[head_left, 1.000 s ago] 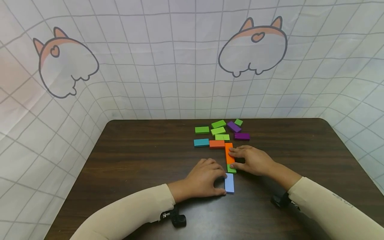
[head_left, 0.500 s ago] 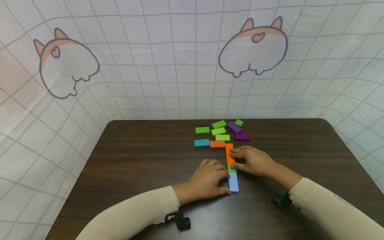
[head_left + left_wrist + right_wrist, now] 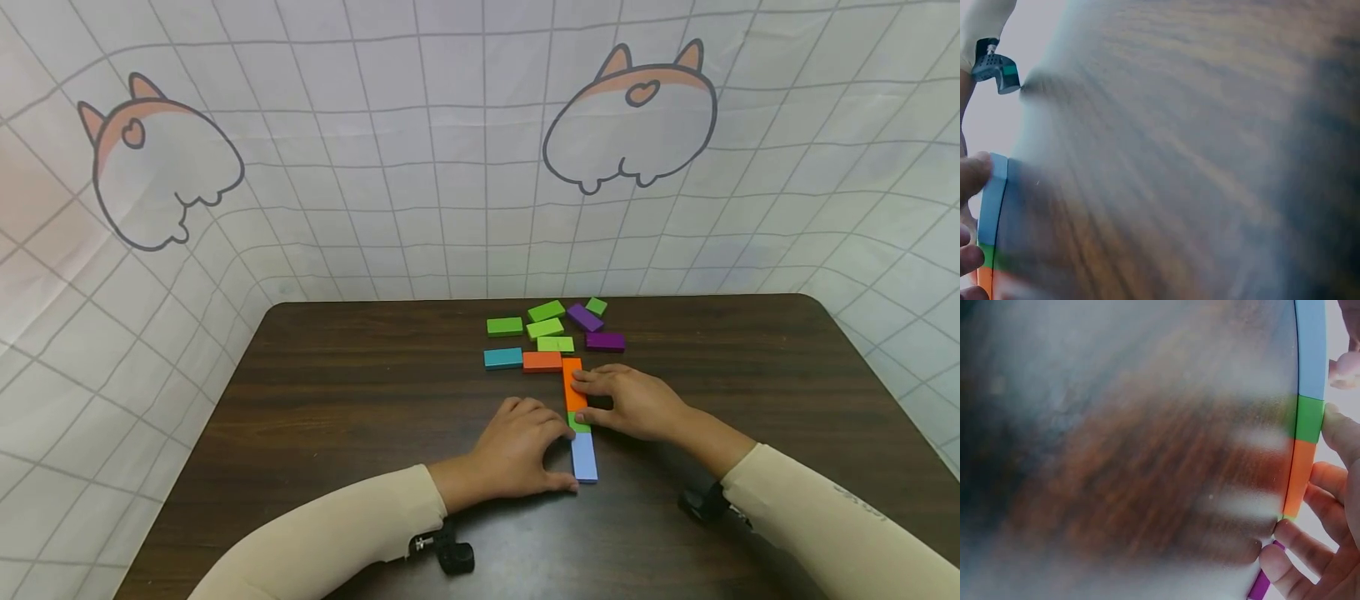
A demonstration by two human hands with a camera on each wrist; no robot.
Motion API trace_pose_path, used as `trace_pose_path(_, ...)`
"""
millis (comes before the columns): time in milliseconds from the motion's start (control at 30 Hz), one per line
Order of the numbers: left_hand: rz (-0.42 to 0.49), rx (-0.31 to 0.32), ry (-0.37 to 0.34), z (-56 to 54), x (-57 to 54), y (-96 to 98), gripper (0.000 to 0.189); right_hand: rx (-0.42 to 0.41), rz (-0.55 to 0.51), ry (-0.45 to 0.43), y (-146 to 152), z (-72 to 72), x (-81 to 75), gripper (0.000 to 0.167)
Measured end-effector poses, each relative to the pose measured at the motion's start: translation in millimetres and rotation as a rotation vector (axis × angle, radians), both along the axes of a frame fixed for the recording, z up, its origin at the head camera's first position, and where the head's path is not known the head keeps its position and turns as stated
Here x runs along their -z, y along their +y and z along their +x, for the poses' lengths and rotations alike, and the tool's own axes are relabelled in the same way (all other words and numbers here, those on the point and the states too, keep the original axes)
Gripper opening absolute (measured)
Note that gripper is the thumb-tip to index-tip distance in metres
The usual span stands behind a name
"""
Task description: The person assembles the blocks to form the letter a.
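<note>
A light blue block [image 3: 584, 457] lies flat at the near end of a row, its far end against a short green block [image 3: 578, 422]. My left hand [image 3: 517, 454] holds the light blue block from its left side, thumb at the near corner and a finger at the far corner. Beyond the green one lies an orange block [image 3: 572, 383] in the same line. My right hand [image 3: 633, 402] rests along the row's right side, thumb at the green block and fingers at the orange one. In the right wrist view the fingertips touch the orange block [image 3: 1300, 475].
A red-orange block [image 3: 542, 362] and a teal block [image 3: 503, 359] run left from the row's far end. Behind them lie several green blocks [image 3: 505, 327] and two purple blocks [image 3: 604, 342]. The dark wooden table [image 3: 360, 375] ends at a white gridded curtain [image 3: 390, 183].
My left hand has slid the light blue block to the right, into line with the green block. Over the last half second both hands stay nearly still. The right hand has kept its place.
</note>
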State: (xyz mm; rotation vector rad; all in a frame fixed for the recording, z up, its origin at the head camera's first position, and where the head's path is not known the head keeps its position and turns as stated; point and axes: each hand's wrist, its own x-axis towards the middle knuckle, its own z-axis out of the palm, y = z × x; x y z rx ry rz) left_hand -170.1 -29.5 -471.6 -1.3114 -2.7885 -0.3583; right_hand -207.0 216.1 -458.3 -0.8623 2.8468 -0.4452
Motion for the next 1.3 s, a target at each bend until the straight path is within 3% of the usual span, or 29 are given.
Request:
trace_pose_path(267, 0.077, -0.059, -0.007, -20.1, -12.5, -12.1, 0.052, -0.001, -0.013, 0.002, 0, -0.3, 0.2, 0.060)
trace_pose_path(467, 0.137, -0.117, 0.009, -42.6, -30.1, -24.0, 0.038, 0.004, -0.010, 0.004, 1, -0.9, 0.6, 0.059)
trace_pose_path(567, 0.145, -0.161, 0.033, -57.4, -33.5, -32.7, 0.035, 0.005, -0.008, 0.005, 1, -1.2, 0.8, 0.060)
trace_pose_path(800, 0.126, -0.250, 0.008, -89.9, -31.1, -56.8, 0.038, 0.001, -0.008, 0.005, 1, -0.7, -0.1, 0.059)
trace_pose_path(967, 0.093, -0.272, -0.020, -107.7, -24.5, -66.1, 0.041, 0.002, 0.000, 0.004, 0, -0.6, 0.4, 0.060)
trace_pose_path(1300, 0.058, -0.280, -0.124, -123.1, -17.4, -72.5, 0.050, 0.009, 0.007, 0.006, 0, -1.2, 0.5, 0.060)
